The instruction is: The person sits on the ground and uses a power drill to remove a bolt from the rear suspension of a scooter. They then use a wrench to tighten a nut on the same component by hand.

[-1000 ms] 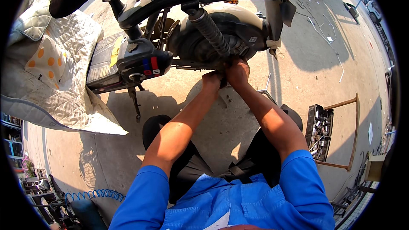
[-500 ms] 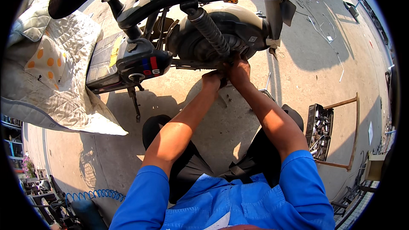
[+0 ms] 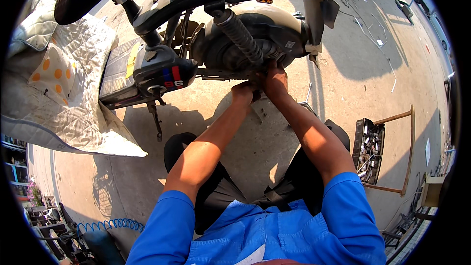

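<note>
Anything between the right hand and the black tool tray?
Yes, head view: a bent metal rod beside the right hand, then the right knee nearer the tray.

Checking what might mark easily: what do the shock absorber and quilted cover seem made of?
Shock absorber: probably metal, perhaps rubber-sleeved; dark, dull sheen, judging by coil-like ridges.
Quilted cover: likely padded fabric, matte off-white, with stitched lines and soft folds.

Bright blue short-sleeved shirt [image 3: 260, 233], stitched front pockets [image 3: 216, 243], loose black trousers [image 3: 305, 186]
</note>
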### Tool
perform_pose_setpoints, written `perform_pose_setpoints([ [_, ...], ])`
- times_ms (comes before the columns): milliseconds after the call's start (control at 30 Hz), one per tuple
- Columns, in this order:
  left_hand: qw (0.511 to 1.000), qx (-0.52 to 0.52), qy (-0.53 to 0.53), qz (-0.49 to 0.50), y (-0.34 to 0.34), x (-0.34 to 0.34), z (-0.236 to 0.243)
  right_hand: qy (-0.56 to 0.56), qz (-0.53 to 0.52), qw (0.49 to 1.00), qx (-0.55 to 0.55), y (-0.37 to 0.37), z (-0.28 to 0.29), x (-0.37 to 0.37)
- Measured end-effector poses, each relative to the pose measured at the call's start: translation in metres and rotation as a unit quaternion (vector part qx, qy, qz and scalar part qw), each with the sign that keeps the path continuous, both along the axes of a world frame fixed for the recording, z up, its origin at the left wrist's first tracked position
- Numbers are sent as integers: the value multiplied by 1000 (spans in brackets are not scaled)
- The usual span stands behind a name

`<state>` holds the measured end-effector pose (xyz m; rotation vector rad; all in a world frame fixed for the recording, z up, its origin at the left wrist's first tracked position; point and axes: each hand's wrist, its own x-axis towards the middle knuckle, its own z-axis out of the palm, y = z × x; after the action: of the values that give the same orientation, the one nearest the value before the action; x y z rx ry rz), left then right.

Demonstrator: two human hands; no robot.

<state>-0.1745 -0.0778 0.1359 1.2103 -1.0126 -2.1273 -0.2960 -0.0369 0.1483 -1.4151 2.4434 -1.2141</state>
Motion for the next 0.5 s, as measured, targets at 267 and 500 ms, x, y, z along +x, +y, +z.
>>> perform_pose_setpoints([
  [267,1000,0,-26,8,1,-1,3,0,0,1000,7,0,1,-1],
  [500,1000,9,-10,6,-2,1,-2,17,6,1000,5,0,8,0],
])
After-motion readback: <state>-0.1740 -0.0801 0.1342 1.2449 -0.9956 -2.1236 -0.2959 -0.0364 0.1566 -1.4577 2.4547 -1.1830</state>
